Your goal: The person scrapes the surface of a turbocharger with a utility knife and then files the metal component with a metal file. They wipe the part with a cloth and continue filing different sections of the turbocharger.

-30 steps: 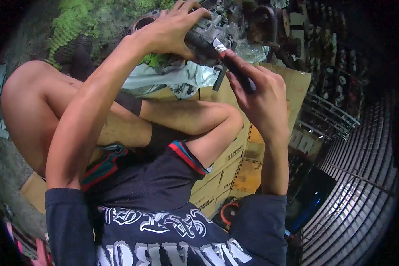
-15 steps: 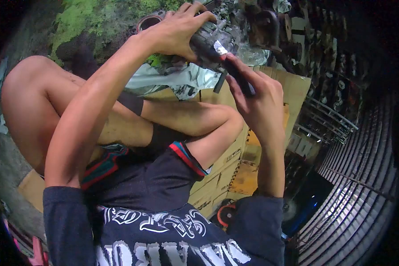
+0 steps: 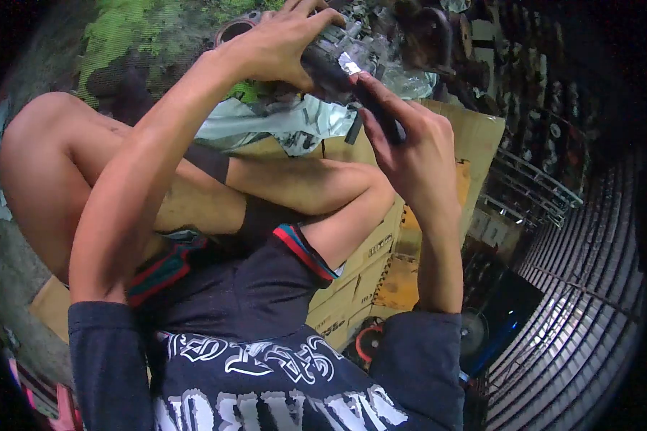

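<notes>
My left hand (image 3: 287, 43) is spread over a dark, greasy metal part (image 3: 331, 72) at the top centre, its fingers wrapped round the part's near end. In my right hand (image 3: 417, 136) is a scraper with a black handle (image 3: 382, 108); the index finger lies along it. The scraper's short shiny blade (image 3: 348, 63) rests against or just over the metal part. A round metal ring (image 3: 235, 30) shows to the left of my left wrist. Crumpled silver sheeting (image 3: 287, 126) lies below the part.
Flattened cardboard (image 3: 474, 136) covers the floor beside my crossed legs. A green-stained mat (image 3: 136, 43) is at the upper left. Many metal parts fill the upper right, near a metal rack (image 3: 532, 183) and a slatted shutter (image 3: 589, 287). A red-and-black round object (image 3: 369, 343) sits by my right sleeve.
Both hands, with the scraper, have shifted slightly up and left in the view. The blade has moved a little along the metal part. The grips look the same.
</notes>
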Available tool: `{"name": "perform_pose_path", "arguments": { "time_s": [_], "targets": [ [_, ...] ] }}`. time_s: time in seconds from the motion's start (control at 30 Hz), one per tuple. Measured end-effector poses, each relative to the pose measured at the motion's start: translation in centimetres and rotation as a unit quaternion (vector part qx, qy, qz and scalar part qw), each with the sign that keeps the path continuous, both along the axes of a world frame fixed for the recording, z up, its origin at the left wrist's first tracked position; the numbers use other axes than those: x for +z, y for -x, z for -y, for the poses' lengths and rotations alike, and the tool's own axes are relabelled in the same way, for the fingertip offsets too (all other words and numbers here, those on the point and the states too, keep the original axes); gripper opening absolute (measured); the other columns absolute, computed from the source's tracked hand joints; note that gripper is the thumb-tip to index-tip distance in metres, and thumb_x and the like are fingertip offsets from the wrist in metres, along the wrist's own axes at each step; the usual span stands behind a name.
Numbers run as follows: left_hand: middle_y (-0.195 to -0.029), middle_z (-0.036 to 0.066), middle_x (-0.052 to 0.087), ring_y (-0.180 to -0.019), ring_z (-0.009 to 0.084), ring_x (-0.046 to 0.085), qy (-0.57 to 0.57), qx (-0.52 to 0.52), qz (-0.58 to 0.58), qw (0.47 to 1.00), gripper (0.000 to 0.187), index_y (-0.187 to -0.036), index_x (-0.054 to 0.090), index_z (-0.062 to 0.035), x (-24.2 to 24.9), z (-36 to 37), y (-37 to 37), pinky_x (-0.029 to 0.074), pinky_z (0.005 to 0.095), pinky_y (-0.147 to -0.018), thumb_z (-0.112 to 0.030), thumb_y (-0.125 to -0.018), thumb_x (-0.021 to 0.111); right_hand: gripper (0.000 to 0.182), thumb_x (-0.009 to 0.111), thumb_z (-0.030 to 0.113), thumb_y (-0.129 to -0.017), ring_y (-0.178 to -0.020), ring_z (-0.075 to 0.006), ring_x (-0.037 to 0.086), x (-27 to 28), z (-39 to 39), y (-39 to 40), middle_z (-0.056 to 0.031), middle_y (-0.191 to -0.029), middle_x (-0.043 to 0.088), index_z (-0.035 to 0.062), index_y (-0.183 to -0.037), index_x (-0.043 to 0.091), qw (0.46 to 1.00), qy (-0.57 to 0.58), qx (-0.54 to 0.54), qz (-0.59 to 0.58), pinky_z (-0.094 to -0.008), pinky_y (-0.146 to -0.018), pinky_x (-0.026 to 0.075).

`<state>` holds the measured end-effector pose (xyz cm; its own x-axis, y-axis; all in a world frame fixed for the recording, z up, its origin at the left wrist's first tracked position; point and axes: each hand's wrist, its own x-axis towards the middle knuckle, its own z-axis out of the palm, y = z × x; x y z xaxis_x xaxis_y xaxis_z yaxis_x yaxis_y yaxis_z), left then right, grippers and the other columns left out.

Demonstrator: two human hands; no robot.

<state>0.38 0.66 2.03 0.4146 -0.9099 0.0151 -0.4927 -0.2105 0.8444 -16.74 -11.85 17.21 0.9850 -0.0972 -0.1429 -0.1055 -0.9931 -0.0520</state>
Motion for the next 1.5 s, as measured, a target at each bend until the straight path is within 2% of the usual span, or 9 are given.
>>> {"name": "perform_pose_path", "arguments": {
  "time_s": [0.37,0.5,0.7,1.0,1.1,1.17,1.3,1.4,1.5],
  "targets": [
    [-0.156,0.025,0.033,-0.149,0.0508,0.031,-0.011,0.005,0.009,1.000,0.112,-0.161,0.032,-0.0161,-1.5,0.6,-0.3,0.031,0.0645,-0.122,-0.029,-0.070,0.097,0.043,0.079,0.016,-0.094,-0.068,-0.0339,0.067,-0.3,-0.5,0.1,-0.0185,-0.081,0.070,0.0208,-0.137,0.075,0.999,0.047,0.000,0.010,-0.0414,-0.068,0.054],
    [-0.156,0.025,0.033,-0.150,0.0509,0.030,-0.015,-0.021,-0.026,0.999,0.111,-0.161,0.032,-0.0173,0.1,-0.2,-0.6,0.029,0.0652,-0.124,-0.027,-0.071,0.097,0.045,0.079,0.016,-0.094,-0.070,-0.0343,0.068,0.4,-0.5,0.5,-0.0175,-0.081,0.070,0.0213,-0.138,0.074,0.998,0.051,-0.018,-0.015,-0.0429,-0.068,0.054],
    [-0.152,0.024,0.036,-0.146,0.0493,0.034,-0.024,-0.012,-0.007,1.000,0.108,-0.159,0.034,-0.0175,-0.2,0.0,-0.1,0.032,0.0652,-0.120,-0.026,-0.071,0.096,0.048,0.080,0.016,-0.093,-0.067,-0.0341,0.066,-0.7,-0.6,0.5,-0.0160,-0.078,0.068,0.0221,-0.140,0.073,1.000,0.019,-0.001,0.017,-0.0429,-0.066,0.053],
    [-0.154,0.026,0.036,-0.149,0.0506,0.032,0.001,-0.002,0.014,1.000,0.108,-0.159,0.035,-0.0137,-1.5,0.5,-0.1,0.032,0.0632,-0.121,-0.026,-0.071,0.096,0.048,0.080,0.014,-0.093,-0.067,-0.0349,0.065,0.1,-0.6,0.7,-0.0162,-0.078,0.067,0.0218,-0.140,0.073,0.998,0.046,-0.023,-0.025,-0.0432,-0.065,0.051],
    [-0.154,0.026,0.036,-0.147,0.0503,0.033,0.023,0.041,0.068,0.997,0.109,-0.159,0.035,-0.0139,-3.0,1.1,0.0,0.033,0.0630,-0.120,-0.027,-0.070,0.097,0.048,0.080,0.014,-0.093,-0.064,-0.0324,0.062,-0.7,-0.5,0.0,-0.0157,-0.076,0.065,0.0220,-0.140,0.073,0.999,0.026,0.014,0.025,-0.0421,-0.064,0.051],
    [-0.153,0.025,0.036,-0.146,0.0500,0.034,0.000,-0.009,0.015,1.000,0.110,-0.159,0.034,-0.0138,-0.8,0.0,-0.3,0.033,0.0630,-0.119,-0.027,-0.070,0.098,0.048,0.081,0.014,-0.093,-0.064,-0.0321,0.061,-0.7,-0.4,0.0,-0.0161,-0.076,0.066,0.0218,-0.140,0.073,0.999,0.030,0.015,0.011,-0.0418,-0.065,0.051],
    [-0.152,0.025,0.037,-0.146,0.0502,0.035,0.009,-0.010,-0.002,1.000,0.111,-0.159,0.035,-0.0145,-1.1,0.2,-0.1,0.034,0.0628,-0.118,-0.026,-0.068,0.098,0.048,0.081,0.014,-0.093,-0.066,-0.0352,0.063,0.8,-0.7,0.6,-0.0171,-0.079,0.068,0.0213,-0.140,0.073,0.997,0.040,-0.037,-0.046,-0.0427,-0.065,0.051],
    [-0.151,0.025,0.037,-0.145,0.0499,0.035,0.003,0.009,0.053,0.999,0.113,-0.159,0.035,-0.0143,-2.2,0.7,0.0,0.035,0.0619,-0.117,-0.027,-0.067,0.098,0.049,0.081,0.015,-0.093,-0.067,-0.0361,0.065,0.1,-0.3,0.4,-0.0168,-0.078,0.067,0.0221,-0.140,0.073,0.999,0.033,-0.010,-0.011,-0.0437,-0.065,0.052],
    [-0.150,0.024,0.038,-0.145,0.0490,0.036,0.064,0.041,0.080,0.994,0.113,-0.159,0.035,-0.0134,-1.7,0.1,0.3,0.037,0.0607,-0.116,-0.028,-0.066,0.097,0.049,0.080,0.016,-0.093,-0.066,-0.0340,0.064,-0.5,-0.6,-0.3,-0.0158,-0.077,0.066,0.0232,-0.140,0.073,0.999,0.037,0.015,0.025,-0.0437,-0.065,0.052]
  ]
}}
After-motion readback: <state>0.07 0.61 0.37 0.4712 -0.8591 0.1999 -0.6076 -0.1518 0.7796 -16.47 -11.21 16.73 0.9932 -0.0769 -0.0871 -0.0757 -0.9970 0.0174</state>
